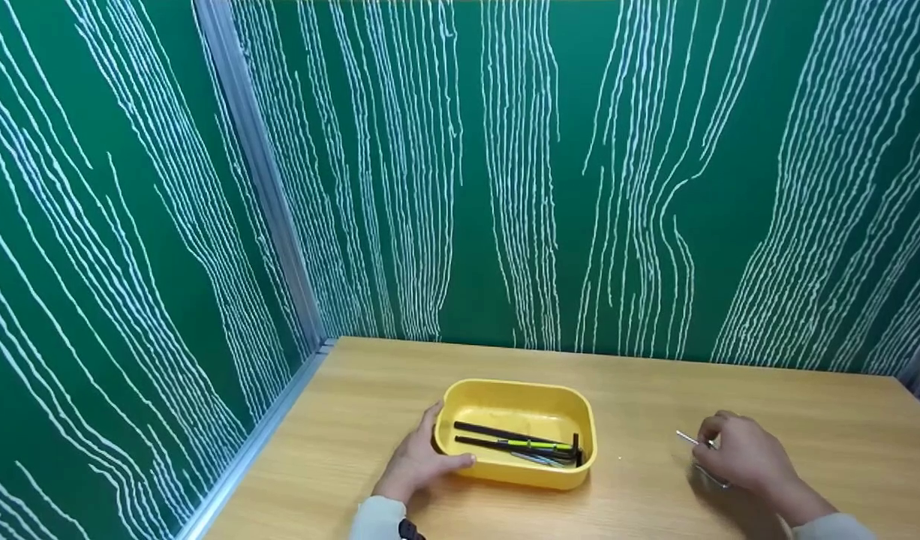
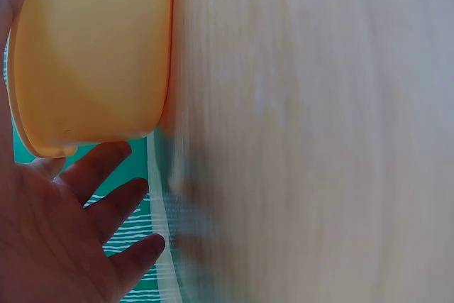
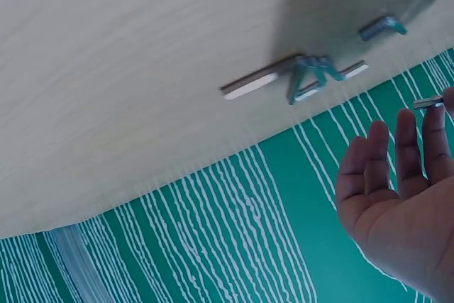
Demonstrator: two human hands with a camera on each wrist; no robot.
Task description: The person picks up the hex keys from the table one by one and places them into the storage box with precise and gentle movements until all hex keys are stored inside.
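Observation:
At the near left corner of a yellow plastic container [image 1: 520, 474], my left hand [image 1: 419, 457] holds on, its thumb along the near wall and its fingers at the left end. In the left wrist view the container [image 2: 99, 47] stands beside the spread fingers [image 2: 117, 207]. Inside lie black L-shaped hex keys [image 1: 490, 430], a yellow-green stick [image 1: 539, 445] and thin silver pieces. My right hand [image 1: 749, 454] pinches a slim silver metal rod [image 3: 427, 103] between thumb and a fingertip. Small metal pieces [image 3: 259, 79] lie on the table near that hand, blurred.
The wooden table [image 1: 400, 367] meets green panels [image 1: 467, 322] with white wavy lines at its back and left. A grey metal post [image 1: 272, 172] stands in the left back corner. Another small metal piece [image 3: 383, 26] lies apart on the tabletop.

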